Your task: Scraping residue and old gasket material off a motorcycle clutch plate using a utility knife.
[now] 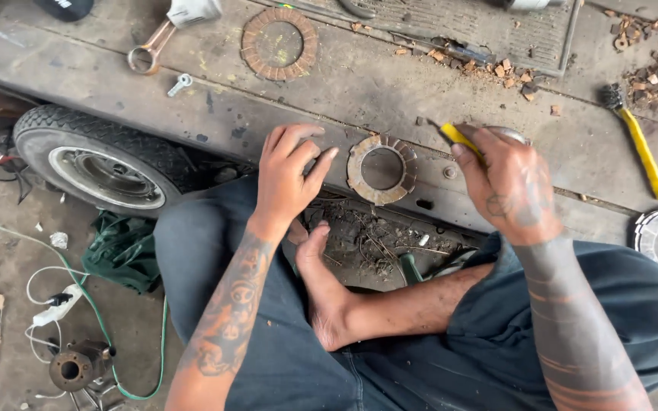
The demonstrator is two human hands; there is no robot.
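Ring point(381, 170) lies flat on the surface point(359, 84) between your hands — partly scraped, some lining left. Your left hand point(289, 173) rests beside it, fingers loosely spread; right hand point(508, 183) pinches a yellow-handled scraper point(458, 137).

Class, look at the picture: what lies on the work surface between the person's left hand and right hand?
In the head view, a worn metal ring plate lies between the left hand and the right hand.

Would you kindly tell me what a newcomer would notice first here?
The worn friction ring lies on the plank between both hands: the left hand touches it, and the right hand grips a yellow-handled tool. A small tyre lies at left, and a second ring lies above.
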